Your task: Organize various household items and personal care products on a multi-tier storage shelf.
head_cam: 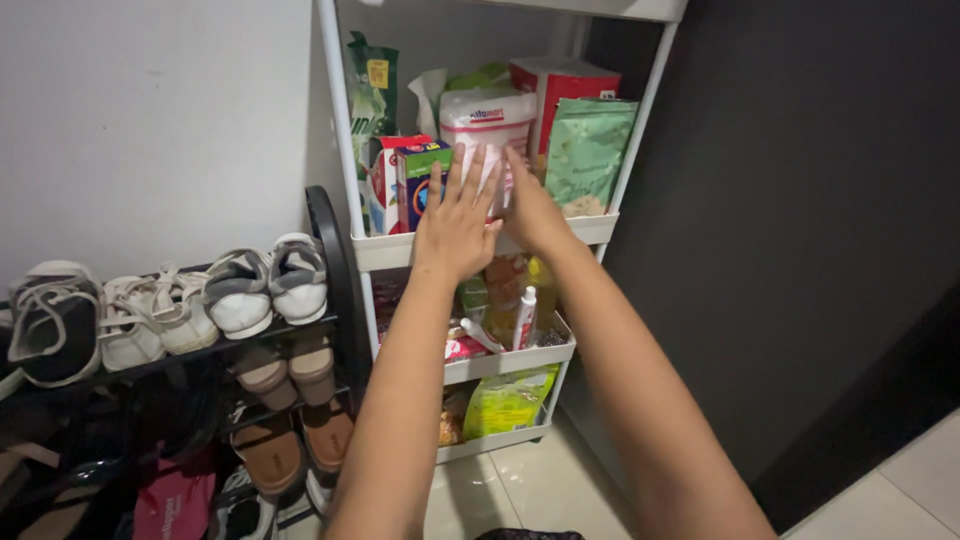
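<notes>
Both my arms reach forward to a white tiered cart (pixel 590 229). My left hand (pixel 458 215) lies flat with its fingers spread against the front of a white and pink soft pack (pixel 487 118) on the upper tier. My right hand (pixel 530 205) presses the pack's right side. Whether the pack is lifted off the shelf I cannot tell. Small boxes (pixel 415 180) stand to the left of the pack. A green pouch (pixel 585 155) leans to its right, and a red box (pixel 560 85) stands behind.
The middle tier (pixel 510 360) holds bottles and tubes, the bottom tier a green bag (pixel 505 400). A black shoe rack (pixel 335 260) at the left carries white sneakers (pixel 240 290) and sandals. A dark panel (pixel 800 220) rises on the right above a pale tiled floor (pixel 530 490).
</notes>
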